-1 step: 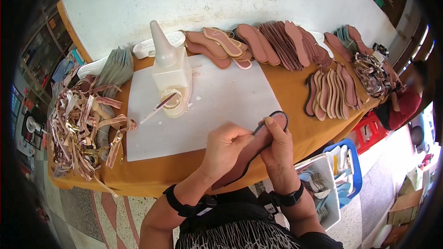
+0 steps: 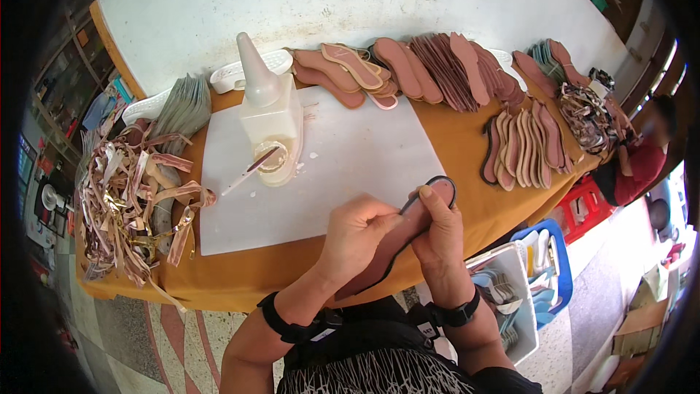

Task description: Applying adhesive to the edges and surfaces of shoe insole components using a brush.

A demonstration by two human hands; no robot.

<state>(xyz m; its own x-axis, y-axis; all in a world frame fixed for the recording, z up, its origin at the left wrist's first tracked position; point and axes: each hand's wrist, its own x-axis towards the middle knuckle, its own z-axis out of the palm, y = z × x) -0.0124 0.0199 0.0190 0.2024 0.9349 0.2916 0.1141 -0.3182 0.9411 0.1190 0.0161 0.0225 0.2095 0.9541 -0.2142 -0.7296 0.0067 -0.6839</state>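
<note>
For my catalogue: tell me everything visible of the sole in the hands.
The long, flat sole has a reddish, leather-looking face with dark edging. It slants, rounded end forward and right, at the front of the table. The left hand pinches its edge; the right hand grips near that end, thumb on its face.

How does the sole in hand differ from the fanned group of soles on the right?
The held sole is one piece; the fanned group is several, overlapping. The held sole has the left hand and right hand on it; the fanned group lies on orange cloth. The held sole has a dark edge; most of the fanned group have pale ones. Both show brownish-pink faces.
</note>
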